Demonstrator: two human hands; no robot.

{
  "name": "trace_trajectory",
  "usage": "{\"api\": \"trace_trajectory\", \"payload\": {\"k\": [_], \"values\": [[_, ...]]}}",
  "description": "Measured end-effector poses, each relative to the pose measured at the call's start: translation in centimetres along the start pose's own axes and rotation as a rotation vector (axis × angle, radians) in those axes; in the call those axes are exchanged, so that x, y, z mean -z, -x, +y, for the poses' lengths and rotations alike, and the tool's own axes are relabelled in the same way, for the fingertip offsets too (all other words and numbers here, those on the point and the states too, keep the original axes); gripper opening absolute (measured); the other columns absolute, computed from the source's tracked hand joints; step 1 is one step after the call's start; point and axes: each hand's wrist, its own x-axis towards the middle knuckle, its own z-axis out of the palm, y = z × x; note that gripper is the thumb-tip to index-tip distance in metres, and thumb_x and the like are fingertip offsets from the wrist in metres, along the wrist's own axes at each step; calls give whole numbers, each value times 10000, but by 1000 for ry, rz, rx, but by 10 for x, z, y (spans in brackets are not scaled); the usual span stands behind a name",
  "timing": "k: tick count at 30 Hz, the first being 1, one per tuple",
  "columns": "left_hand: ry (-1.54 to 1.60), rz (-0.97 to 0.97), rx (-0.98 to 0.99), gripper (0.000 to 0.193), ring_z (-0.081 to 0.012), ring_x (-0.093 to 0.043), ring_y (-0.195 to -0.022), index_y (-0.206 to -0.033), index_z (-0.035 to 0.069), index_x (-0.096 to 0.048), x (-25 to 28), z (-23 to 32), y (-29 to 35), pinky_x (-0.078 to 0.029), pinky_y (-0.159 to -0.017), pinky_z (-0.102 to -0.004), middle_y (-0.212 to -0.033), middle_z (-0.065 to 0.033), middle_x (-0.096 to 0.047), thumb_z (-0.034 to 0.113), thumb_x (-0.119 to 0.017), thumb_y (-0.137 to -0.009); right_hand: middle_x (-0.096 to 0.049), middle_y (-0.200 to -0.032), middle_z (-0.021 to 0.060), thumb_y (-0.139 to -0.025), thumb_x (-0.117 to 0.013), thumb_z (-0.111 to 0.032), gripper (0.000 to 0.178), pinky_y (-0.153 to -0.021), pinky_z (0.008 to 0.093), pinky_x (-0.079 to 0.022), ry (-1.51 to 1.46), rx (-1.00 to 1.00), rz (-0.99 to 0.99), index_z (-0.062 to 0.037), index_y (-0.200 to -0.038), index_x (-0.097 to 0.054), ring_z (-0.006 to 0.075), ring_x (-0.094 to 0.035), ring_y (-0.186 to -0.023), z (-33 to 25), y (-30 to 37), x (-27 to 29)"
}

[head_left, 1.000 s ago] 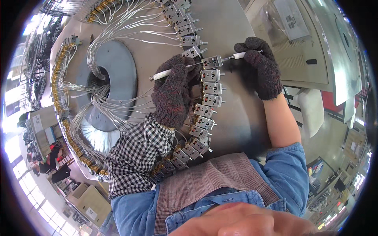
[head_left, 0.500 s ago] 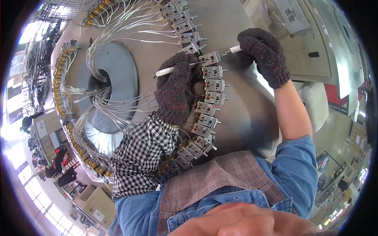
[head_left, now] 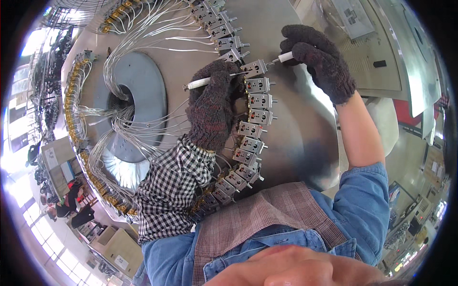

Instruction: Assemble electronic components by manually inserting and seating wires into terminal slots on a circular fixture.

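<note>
My left hand, in a dark knitted glove, grips a slim screwdriver with a white handle. Its thin shaft reaches rightward to a small metal block in the curved row. From the other side, my right hand, gloved alike, holds a second white-handled screwdriver with thumb and fingers. The shaft of that one meets the stud end of the same block; the tip's exact contact is too small to tell. My left glove hides part of the row and some wires.
The blocks with studs stand in a ring along the edge of a round metal table. White wires run from them into a grey central hub. At the right stands a beige cabinet; a person is far left.
My right hand has turned and shifted slightly upward, its fingers rearranged round the screwdriver's handle. My left hand and its screwdriver have barely moved.
</note>
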Motion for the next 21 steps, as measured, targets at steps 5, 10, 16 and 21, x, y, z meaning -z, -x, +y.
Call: {"api": "trace_trajectory", "payload": {"k": [5, 10, 16, 21], "values": [[45, -1, 29, 204, -169, -597, -839, -1081, 22, -540, -1, 1, -2, -529, -722, -299, -940, -88, -605, 138, -549, -913, -614, -1005, 100, -865, -528, -101, 244, -824, 300, -479, 410, 212, 59, -50, -1084, -622, 177, -600, -907, 10, -4, 2], [52, 14, -73, 219, -176, -604, -825, -1091, 18, -541, -1, -2, 0, -535, -725, -310, -945, -96, -610, 136, -557, -908, -636, -884, 106, -872, -544, -133, 237, -744, 299, -504, -246, -235, 100, 2, -1057, -606, 185, -614, -832, -1, -6, -9], [-41, -38, -29, 208, -158, -600, -818, -1082, 12, -554, 7, -2, -7, -527, -721, -298, -935, -90, -610, 121, -554, -905, -636, -830, 120, -868, -552, -142, 237, -602, 327, -533, -487, -292, 114, 9, -1046, -593, 203, -624, -694, 8, -7, -10], [-162, -30, -34, 213, -137, -586, -813, -1071, 7, -561, 6, -1, -3, -513, -705, -276, -923, -76, -602, 149, -551, -913, -634, -832, 126, -876, -543, -149, 244, -604, 334, -532, -499, -354, 100, 20, -1048, -585, 201, -625, -696, 6, -2, -12]]}}
